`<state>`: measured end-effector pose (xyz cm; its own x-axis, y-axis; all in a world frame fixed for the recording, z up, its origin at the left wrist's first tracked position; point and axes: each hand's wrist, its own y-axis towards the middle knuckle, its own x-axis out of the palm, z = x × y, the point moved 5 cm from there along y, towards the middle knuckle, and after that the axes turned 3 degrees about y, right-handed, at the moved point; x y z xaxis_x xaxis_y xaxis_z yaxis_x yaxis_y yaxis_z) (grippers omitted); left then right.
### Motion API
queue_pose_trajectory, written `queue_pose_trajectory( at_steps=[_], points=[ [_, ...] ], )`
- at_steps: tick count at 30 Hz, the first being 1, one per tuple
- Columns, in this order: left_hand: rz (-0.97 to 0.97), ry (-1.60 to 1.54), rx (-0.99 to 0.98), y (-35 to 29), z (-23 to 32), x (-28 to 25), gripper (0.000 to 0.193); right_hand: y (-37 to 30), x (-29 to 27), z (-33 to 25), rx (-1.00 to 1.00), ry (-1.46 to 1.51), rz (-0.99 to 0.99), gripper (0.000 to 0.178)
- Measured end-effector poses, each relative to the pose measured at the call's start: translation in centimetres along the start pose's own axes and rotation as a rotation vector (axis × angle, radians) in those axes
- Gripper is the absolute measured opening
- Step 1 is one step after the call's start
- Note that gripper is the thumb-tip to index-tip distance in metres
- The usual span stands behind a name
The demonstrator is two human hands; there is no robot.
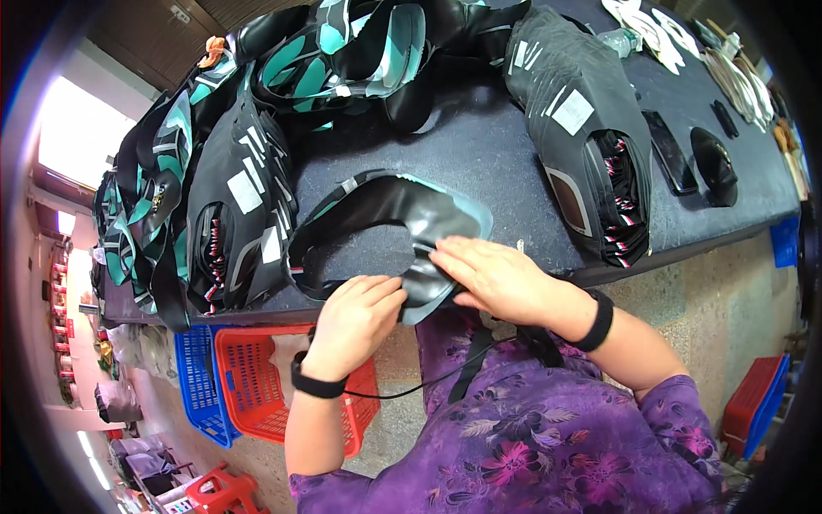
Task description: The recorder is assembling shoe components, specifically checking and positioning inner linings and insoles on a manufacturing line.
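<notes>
A curved shoe upper (430, 221), black and glossy with a pale teal edge, lies in a loop near the table's front edge. My left hand (358, 315) is closed on its near edge, fingers together and thumb hidden. On the right, my right hand (490, 272) grips the same piece, its fingers laid over the surface and its thumb lower down by the edge. The material bends between both hands. Stacks of nested black uppers flank it: a left stack (242, 184) and a right stack (572, 116).
More black-and-teal uppers (338, 64) are heaped along the far and left sides. At right on the table (479, 128) are a phone (670, 152), a rounded black piece (714, 167) and a clear bottle (621, 41). Red (250, 377) and blue baskets (202, 381) stand below the front edge.
</notes>
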<state>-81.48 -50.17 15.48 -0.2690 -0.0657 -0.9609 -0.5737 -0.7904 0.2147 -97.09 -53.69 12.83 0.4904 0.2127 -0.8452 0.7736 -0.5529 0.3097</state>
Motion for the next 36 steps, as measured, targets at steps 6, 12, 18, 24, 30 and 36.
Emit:
queue_pose_trajectory(
  at_steps=[6, 12, 18, 24, 30, 36],
  points=[
    [-0.026, 0.131, -0.154, -3.4, -0.8, -1.0, 0.019, -2.5, -2.9, 1.6, 0.052, 0.019, 0.089, 0.042],
    [-0.017, 0.111, -0.177, -2.8, 0.5, -1.4, 0.027, -1.4, -4.6, 2.8, 0.109, 0.083, 0.275, 0.035],
    [0.174, 0.008, -0.296, -0.6, 2.3, -0.1, 0.039, 1.2, -1.8, 0.7, -0.048, 0.151, 0.078, 0.050],
    [0.190, 0.044, -0.410, 0.2, 3.0, 2.0, 0.046, 1.9, 0.2, 0.6, -0.122, 0.103, -0.052, 0.057],
    [0.207, 0.117, -0.344, 0.0, 3.4, 2.1, 0.035, 2.4, 0.1, 0.9, -0.149, 0.115, -0.078, 0.058],
    [0.311, 0.139, -0.383, 0.4, 3.3, 2.5, 0.017, 3.4, 0.0, 0.9, -0.125, 0.105, -0.107, 0.051]
  ],
)
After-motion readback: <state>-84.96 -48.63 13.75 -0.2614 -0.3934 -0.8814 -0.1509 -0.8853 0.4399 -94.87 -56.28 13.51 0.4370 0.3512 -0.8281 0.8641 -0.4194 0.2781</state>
